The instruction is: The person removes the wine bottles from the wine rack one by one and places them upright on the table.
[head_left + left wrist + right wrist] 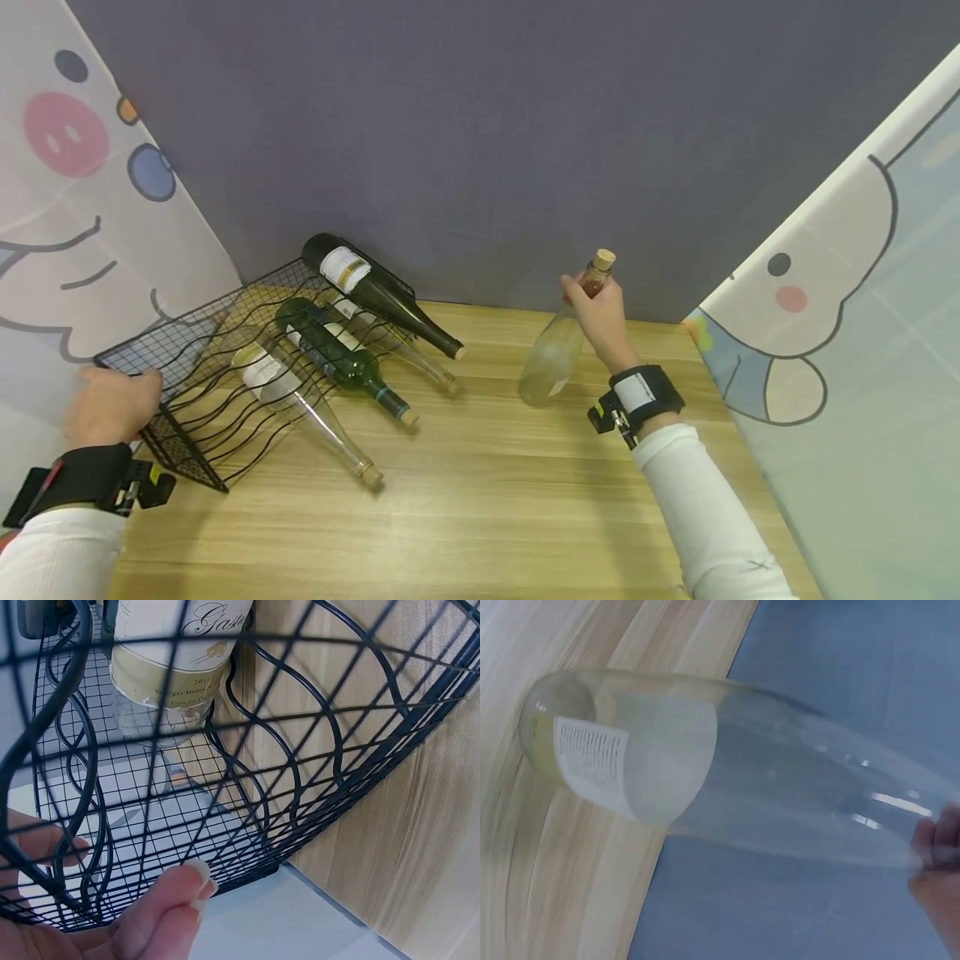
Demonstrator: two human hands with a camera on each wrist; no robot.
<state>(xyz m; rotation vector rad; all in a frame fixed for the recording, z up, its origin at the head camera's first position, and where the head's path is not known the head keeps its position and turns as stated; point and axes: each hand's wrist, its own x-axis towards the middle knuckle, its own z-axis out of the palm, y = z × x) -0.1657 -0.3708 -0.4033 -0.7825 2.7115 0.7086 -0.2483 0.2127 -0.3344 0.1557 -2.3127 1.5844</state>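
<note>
On the left, my left hand (pixel 112 407) grips the end of a black wire bottle rack (pixel 176 440); in the left wrist view its fingers (pixel 161 915) curl round the mesh. Several corked bottles lie in the rack: a clear bottle (pixel 324 425) with a pale label, a green bottle (pixel 352 367), another clear bottle (pixel 423 362), and a dark bottle (pixel 390 304) higher up at the back. To the right, my right hand (pixel 602 321) holds a clear glass bottle (pixel 551 358) by its corked neck, base down and slightly tilted. Whether its base touches the table I cannot tell.
The wooden table (pixel 465 517) ends at a dark grey panel (pixel 510 167) behind. Printed cartoon panels stand along the left side (pixel 45 275) and the right side (pixel 847 400). The bottle necks in the rack point toward the table's middle.
</note>
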